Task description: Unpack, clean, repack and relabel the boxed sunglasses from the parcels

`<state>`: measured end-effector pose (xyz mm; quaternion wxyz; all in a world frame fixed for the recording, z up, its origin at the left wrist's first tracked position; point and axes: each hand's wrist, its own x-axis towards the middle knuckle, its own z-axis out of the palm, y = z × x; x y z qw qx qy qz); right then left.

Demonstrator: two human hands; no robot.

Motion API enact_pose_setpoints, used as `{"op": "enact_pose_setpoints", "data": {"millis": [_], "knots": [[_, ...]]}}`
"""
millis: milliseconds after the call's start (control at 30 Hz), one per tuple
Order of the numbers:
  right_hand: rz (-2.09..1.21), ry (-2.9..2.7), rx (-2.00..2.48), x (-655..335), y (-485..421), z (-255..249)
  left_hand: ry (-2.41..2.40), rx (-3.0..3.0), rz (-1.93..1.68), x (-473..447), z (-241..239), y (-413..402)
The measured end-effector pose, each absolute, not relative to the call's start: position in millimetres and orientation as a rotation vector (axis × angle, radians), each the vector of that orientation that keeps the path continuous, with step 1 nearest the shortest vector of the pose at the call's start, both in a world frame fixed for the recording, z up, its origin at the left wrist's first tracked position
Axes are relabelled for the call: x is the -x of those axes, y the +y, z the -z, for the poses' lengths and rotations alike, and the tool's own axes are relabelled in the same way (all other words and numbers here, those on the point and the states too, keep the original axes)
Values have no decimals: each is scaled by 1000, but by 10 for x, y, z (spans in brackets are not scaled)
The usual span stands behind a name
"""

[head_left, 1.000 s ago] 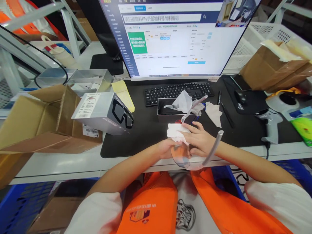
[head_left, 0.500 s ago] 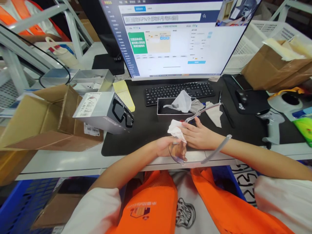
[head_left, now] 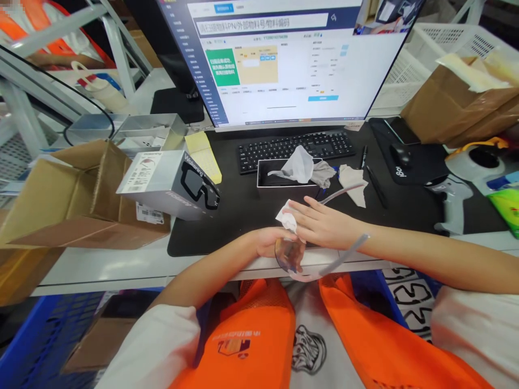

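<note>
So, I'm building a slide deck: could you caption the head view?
Left hand holds glasses and right hand holds a white tissue against them, before a keyboard and monitor.

Here we are with a bare lane of black mat (head_left: pixel 227 224) between the gray box (head_left: pixel 162 192) and our hands (head_left: pixel 320 222), open right up to the keyboard (head_left: pixel 275 154)! Straight ahead, though, the open black box (head_left: pixel 279 193) blocks us, while to the right there's room past the slim pen (head_left: pixel 377 186) until the scanner (head_left: pixel 453 202) bars the way.
</note>
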<state>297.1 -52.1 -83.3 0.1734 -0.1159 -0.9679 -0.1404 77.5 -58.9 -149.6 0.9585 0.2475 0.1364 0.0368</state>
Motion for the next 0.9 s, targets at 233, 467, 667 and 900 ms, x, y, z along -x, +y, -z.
{"op": "enact_pose_setpoints", "data": {"millis": [233,467,667,900], "knots": [[366,-2616,141,-3001,-358,940,142,-519,-170,-824,1315,-709],[403,-2468,336,-3038,-204,877,300,-568,-449,-772,1192,-621],[515,-2337,728,-3031,-40,696,848,-1034,-1430,-835,1063,-493],[419,-2274,956,-2664,59,563,830,-949,-1564,-1139,688,-49]]}}
